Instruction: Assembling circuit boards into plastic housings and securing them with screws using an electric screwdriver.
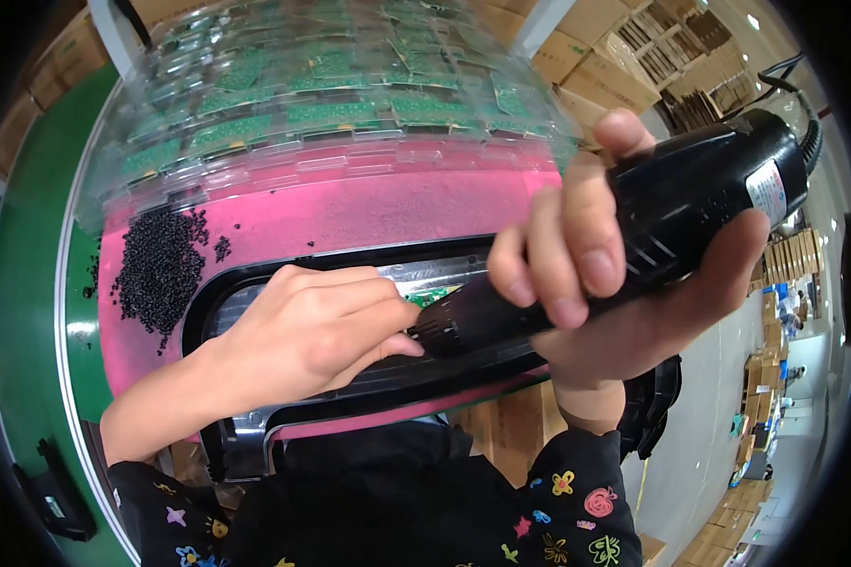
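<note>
My right hand (577,241) is wrapped round a thick black electric screwdriver (704,184), which slants down to the left with its cord leaving the upper end. At the screwdriver's nose, the fingers of my left hand (326,326) are pinched together. Whatever they hold there is too small and covered to make out. Beneath both hands lies a long black plastic housing (219,283) with a raised rim. Part of a green circuit board (424,294) shows inside it, the rest hidden by my hands and the tool.
A heap of small black screws (156,269) lies left on the pink mat (378,203), a few scattered beside it. Behind stand stacked clear plastic trays (303,104) holding several green boards. Cardboard boxes (610,80) are stacked at the far right. Another black part (57,496) sits lower left.
</note>
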Demonstrator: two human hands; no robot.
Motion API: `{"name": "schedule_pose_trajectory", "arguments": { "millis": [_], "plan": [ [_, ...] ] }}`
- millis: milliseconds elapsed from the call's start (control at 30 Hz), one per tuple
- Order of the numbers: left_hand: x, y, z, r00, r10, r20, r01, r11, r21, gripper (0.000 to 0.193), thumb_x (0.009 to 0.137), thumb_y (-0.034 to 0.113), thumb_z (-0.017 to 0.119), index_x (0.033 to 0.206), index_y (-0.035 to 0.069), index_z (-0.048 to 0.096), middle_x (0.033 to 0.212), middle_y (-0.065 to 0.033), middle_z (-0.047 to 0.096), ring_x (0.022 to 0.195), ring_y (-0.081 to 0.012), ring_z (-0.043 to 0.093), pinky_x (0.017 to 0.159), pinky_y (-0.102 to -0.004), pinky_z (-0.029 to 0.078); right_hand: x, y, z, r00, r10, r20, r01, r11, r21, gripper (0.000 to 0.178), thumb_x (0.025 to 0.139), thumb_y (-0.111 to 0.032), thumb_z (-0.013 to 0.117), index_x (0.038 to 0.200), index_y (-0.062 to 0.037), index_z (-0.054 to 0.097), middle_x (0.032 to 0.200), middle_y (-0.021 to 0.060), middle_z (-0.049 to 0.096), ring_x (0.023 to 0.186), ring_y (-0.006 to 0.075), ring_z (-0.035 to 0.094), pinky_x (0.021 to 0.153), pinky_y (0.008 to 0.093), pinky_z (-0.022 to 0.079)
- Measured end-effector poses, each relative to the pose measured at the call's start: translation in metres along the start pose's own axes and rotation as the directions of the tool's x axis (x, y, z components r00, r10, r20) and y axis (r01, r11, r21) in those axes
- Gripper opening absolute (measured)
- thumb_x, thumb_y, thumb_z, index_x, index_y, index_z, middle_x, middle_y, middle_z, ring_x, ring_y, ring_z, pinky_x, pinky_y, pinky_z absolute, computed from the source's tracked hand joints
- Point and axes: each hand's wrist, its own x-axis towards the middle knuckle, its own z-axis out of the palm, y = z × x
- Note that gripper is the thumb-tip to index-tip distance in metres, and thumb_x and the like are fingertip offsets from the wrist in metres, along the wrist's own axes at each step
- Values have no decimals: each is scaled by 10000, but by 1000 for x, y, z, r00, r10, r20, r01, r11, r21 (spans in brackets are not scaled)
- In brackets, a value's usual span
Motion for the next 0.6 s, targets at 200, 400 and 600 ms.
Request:
{"name": "schedule_pose_trajectory", "arguments": {
  "millis": [200, 400, 600],
  "plan": [
    [0, 0, 3, 1000, 17, -24, -17, 1000, -16, 198, 760, 137, 755, 811, 29, 597, 718, -69, 552, 662, -245, 601, 502, -358, 478, -10, -5, -1, 996, 70, 49, -65, 992, -104, 902, 863, -750, 476, 1356, 4, 417, 701, -5, 566, 462, 102, 475, 484, 301, 398],
    [1, 10, -4, 998, -29, 63, 22, 994, 109, 182, 730, 113, 777, 779, 34, 620, 687, -63, 563, 612, -233, 589, 477, -345, 463, -18, -1, -10, 990, -1, 144, 1, 1000, 3, 715, 855, -683, 585, 1184, -58, 474, 719, 22, 565, 567, 156, 531, 581, 325, 444],
    [1, 10, 3, 985, -94, -142, 65, 978, -199, 147, 711, 16, 781, 814, -5, 678, 713, -94, 641, 628, -246, 634, 541, -313, 495, -25, -22, -4, 972, -194, 128, 201, 979, -38, 447, 923, -485, 573, 1025, -76, 425, 694, 21, 544, 484, 130, 552, 492, 310, 456]
  ]
}}
